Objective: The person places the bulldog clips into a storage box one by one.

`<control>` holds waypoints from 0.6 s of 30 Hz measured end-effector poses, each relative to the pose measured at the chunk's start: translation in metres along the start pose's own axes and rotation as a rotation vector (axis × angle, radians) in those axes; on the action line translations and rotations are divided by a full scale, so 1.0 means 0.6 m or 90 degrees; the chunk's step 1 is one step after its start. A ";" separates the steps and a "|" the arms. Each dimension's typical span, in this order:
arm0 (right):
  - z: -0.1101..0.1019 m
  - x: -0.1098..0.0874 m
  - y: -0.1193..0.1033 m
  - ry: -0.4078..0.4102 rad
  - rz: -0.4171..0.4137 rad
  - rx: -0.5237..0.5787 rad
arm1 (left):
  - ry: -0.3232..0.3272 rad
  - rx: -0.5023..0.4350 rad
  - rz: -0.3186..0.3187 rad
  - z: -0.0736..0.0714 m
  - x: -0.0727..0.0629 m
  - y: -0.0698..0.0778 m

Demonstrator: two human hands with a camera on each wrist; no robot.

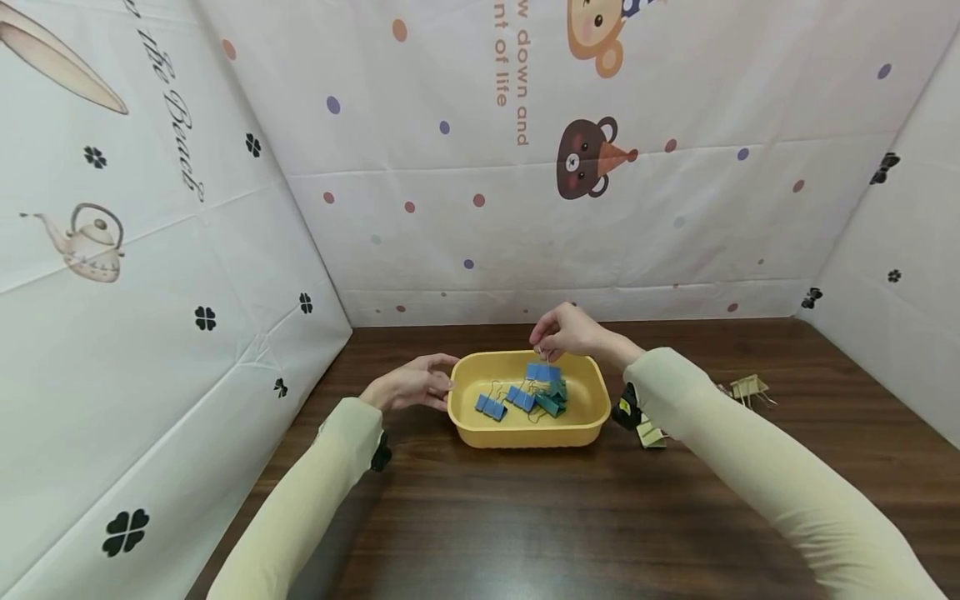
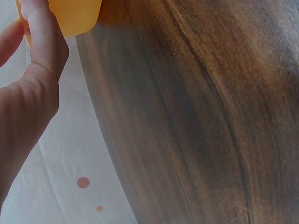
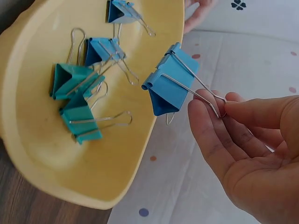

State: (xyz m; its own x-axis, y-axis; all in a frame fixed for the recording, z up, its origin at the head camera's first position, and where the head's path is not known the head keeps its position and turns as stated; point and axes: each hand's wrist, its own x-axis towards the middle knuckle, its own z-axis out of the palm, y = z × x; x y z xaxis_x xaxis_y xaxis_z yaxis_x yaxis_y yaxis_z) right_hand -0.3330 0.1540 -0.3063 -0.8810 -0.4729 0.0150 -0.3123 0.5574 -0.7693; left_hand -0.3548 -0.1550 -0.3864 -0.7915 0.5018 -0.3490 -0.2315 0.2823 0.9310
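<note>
Pinched by a wire handle, a blue binder clip [image 3: 175,79] hangs from my right hand [image 1: 570,331] above the far right part of a yellow basin [image 1: 517,437]. Two other blue binder clips, one at the left [image 1: 491,407] and one near the middle [image 1: 521,397], lie inside. Beside them are two teal binder clips [image 3: 70,81], bunched close together. My left hand [image 1: 411,385] rests against the basin's left end from outside, fingers spread and slightly bent. In the left wrist view only part of that hand [image 2: 44,60] and the basin's wall show.
On the dark wooden table [image 1: 480,517], yellowish binder clips [image 1: 748,387] lie right of the basin, partly hidden by my right forearm. Another yellowish clip [image 1: 651,433] sits just below that sleeve. White printed sheets [image 1: 465,233] stand as walls behind and at both sides.
</note>
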 end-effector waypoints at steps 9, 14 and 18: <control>0.022 0.005 -0.012 -0.013 0.003 0.000 | -0.002 0.004 0.000 0.000 0.000 0.001; 0.031 0.008 -0.011 -0.026 -0.009 -0.012 | -0.002 0.002 0.000 0.001 -0.001 0.002; 0.038 0.011 -0.008 -0.040 -0.015 -0.012 | -0.001 0.001 -0.001 0.001 0.000 0.001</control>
State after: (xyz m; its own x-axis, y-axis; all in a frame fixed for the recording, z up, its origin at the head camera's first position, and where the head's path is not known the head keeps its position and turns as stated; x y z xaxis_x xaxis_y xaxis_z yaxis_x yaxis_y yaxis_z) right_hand -0.3291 0.1328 -0.3172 -0.8489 -0.5285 -0.0076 -0.3403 0.5574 -0.7573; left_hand -0.3546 -0.1546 -0.3859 -0.7901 0.5032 -0.3501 -0.2315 0.2839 0.9305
